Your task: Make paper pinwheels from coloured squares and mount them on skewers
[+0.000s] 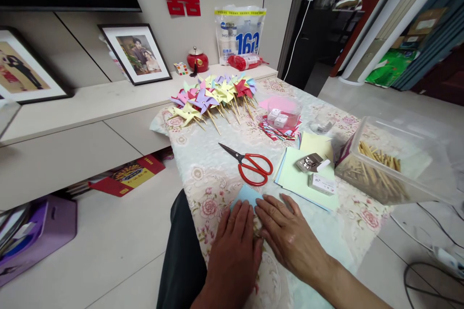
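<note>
A folded piece of light blue paper (247, 194) lies on the floral tablecloth near the table's front edge. My left hand (235, 241) rests flat on its lower left side, fingers stretched out. My right hand (288, 231) presses flat at its right corner with the fingers extended. Both palms hide the paper's lower part. Just beyond the hands, scissors (250, 164) with red handles lie with their dark blades pointing left, apart from both hands. To the right is a stack of coloured paper sheets (290, 174), bearing an opened small box of metal pins (311, 161) and a small white box (322, 184).
Several paper pinwheels (213, 96) on sticks lie at the table's back left. Behind the paper stack, a clear round container (284, 112) sits on cut paper pieces. A clear plastic bin (395, 164) with wooden sticks stands at the right. A cabinet (87, 120) runs along the wall.
</note>
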{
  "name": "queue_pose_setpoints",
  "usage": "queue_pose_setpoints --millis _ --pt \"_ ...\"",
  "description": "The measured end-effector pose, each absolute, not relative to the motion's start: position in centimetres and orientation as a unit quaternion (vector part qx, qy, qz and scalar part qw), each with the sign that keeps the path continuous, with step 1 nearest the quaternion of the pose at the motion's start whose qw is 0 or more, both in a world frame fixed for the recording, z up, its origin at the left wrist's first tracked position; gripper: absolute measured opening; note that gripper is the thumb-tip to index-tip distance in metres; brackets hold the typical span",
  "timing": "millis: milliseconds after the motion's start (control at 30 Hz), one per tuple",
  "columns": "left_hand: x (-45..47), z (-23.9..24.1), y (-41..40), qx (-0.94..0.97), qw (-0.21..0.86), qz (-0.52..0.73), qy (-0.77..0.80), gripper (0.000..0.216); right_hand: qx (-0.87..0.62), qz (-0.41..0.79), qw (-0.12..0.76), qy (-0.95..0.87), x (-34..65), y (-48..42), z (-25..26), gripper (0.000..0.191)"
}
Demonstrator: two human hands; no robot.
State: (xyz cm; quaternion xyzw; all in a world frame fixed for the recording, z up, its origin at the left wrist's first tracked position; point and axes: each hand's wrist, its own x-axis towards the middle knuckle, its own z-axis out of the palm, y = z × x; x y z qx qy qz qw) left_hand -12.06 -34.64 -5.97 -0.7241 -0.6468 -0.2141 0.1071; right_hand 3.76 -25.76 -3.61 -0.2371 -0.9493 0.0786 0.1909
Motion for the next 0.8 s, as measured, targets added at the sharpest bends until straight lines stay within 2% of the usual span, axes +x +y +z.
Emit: queue_pose_setpoints --millis 133,300,600,800 --pt "-12.2 -5.8 -35.0 -0.723 0.101 -0.211 -0.650 0.045 -0.251 0.071 0.162 -0.952 4.9 -25.9 -3.8 0.036" --pt "-12.5 -5.6 -35.3 -0.719 0.122 -0.209 -0.652 0.042 -0.259 0.067 0.168 -0.949 5.3 -25.9 -3.8 0.034" --pt "-12.7 -4.8 -34.4 -0.719 0.159 -0.181 -0.652 0.031 -0.328 0.183 0.304 -0.875 6.0 -24.1 -4.0 0.024" --pt "-13.7 -3.4 -32.4 -0.756 0.173 -0.132 -0.617 0.024 -0.341 0.194 0.328 -0.859 5.9 -23.7 -4.0 0.021"
